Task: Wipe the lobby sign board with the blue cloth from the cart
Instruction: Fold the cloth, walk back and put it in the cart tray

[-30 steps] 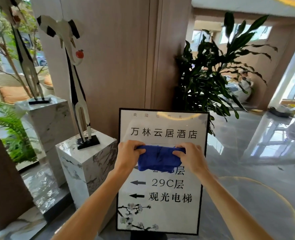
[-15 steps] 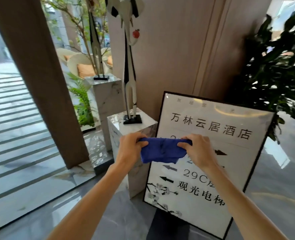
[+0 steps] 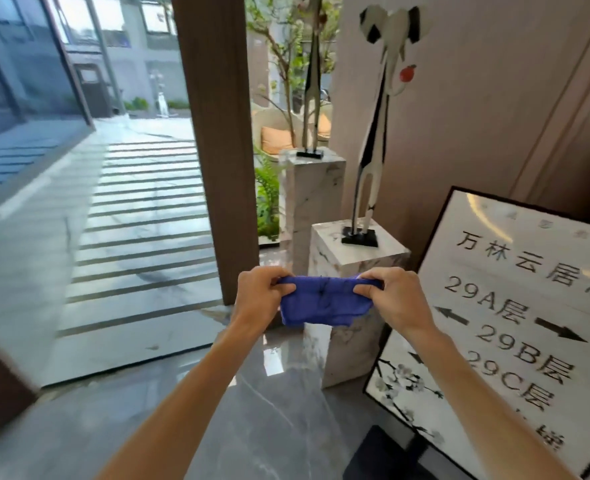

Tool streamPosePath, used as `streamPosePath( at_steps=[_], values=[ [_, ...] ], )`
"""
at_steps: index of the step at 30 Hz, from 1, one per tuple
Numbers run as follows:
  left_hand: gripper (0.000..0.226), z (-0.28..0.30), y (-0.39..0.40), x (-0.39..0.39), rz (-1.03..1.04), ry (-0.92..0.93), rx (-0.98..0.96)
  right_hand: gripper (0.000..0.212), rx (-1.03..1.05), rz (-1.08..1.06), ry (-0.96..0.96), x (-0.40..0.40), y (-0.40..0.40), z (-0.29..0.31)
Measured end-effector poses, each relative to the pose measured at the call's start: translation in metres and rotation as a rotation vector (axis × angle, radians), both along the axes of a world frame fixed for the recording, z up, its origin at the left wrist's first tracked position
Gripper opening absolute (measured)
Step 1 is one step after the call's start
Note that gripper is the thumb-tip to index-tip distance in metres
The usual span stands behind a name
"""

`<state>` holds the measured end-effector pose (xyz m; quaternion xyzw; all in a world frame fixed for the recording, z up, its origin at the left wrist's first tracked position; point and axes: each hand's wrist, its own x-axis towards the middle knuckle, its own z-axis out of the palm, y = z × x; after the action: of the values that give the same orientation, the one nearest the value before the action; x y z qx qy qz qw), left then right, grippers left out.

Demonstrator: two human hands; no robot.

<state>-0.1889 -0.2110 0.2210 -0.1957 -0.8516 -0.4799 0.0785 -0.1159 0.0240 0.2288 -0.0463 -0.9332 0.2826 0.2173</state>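
head view, looking forward and down over both bare forearms. the left hand (image 3: pixel 259 295) grips the left end of the blue cloth (image 3: pixel 324 305), its fingers (image 3: pixel 279 289) curled over the top edge and the thumb pressed against the near face. the right hand (image 3: pixel 395 296) grips the right end the same way, fingers curled round the fabric and the thumb pinching it. the cloth is bunched and stretched between the two hands, held in the air in front of the body, its lower edge hanging loose.

the sign board (image 3: pixel 515 327) stands at the right of the frame, tilted in the picture, black-framed with a white face bearing chinese characters, the lines 29a, 29b and 29c, black arrows and a blossom branch at the lower left corner. its right part is cut off by the frame edge. the cloth is apart from the board, to its left, in front of a low marble pedestal (image 3: pixel 355 299).

that pedestal carries a black-and-white elephant figure (image 3: pixel 383 109) on a black base. a taller marble pedestal (image 3: pixel 312 202) stands behind it with a second slender figure. a brown pillar (image 3: pixel 214 140) rises beside them. the floor (image 3: pixel 245 417) is glossy grey stone. beyond the pillar lies a striped paved area (image 3: pixel 137 216) outdoors. a dark stand base (image 3: pixel 376 459) shows below the board.
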Motion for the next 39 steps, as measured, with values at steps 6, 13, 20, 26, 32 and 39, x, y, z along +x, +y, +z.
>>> streamPosePath(
  at_steps=[6,13,20,26,32,39],
  values=[
    [0.016,-0.023,-0.075,0.025,0.096,-0.069,-0.031,0.015,0.028,0.064,-0.075,0.009,-0.070,-0.015],
    [0.015,-0.056,-0.149,0.067,0.166,-0.133,0.018,0.015,0.061,0.152,-0.135,0.032,-0.142,-0.035],
    [0.015,-0.087,-0.231,0.111,0.324,-0.195,0.039,0.016,0.026,0.262,-0.245,0.037,-0.222,-0.064],
    [0.013,-0.112,-0.307,0.150,0.498,-0.258,0.068,0.016,0.036,0.423,-0.307,0.027,-0.303,-0.087],
    [0.010,-0.131,-0.394,0.201,0.762,-0.271,0.111,0.016,0.085,0.687,-0.348,0.016,-0.412,-0.103],
    [0.015,-0.142,-0.477,0.267,1.119,-0.277,0.128,0.010,0.121,0.982,-0.379,0.024,-0.538,-0.112]
  ],
)
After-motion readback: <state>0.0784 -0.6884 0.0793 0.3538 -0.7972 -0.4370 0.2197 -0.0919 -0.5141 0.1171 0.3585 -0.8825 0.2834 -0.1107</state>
